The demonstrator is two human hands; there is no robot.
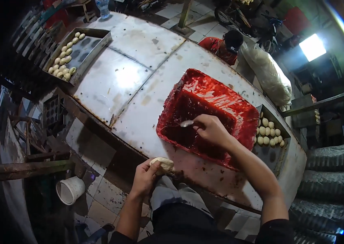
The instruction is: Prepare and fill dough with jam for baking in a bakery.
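Observation:
My left hand (142, 179) is closed around a pale, flattened piece of dough (165, 164), just off the table's near edge. Pinched in my right hand (212, 129) is a metal spoon (186, 123), its bowl over the inside of a large red tub (250, 122). Dark red, glossy filling (204, 106) lies in the tub, and more is smeared over its walls. Whether the spoon carries any filling, I cannot tell. The tub sits on a stained white table (139, 46).
A metal tray (106, 39) with several dough balls (63, 55) lies at far left; another tray (282, 160) stands right of the tub. Across the table are a person in red (216, 48) and a plastic sack (266, 73). A white bucket (70, 190) stands on the floor at left.

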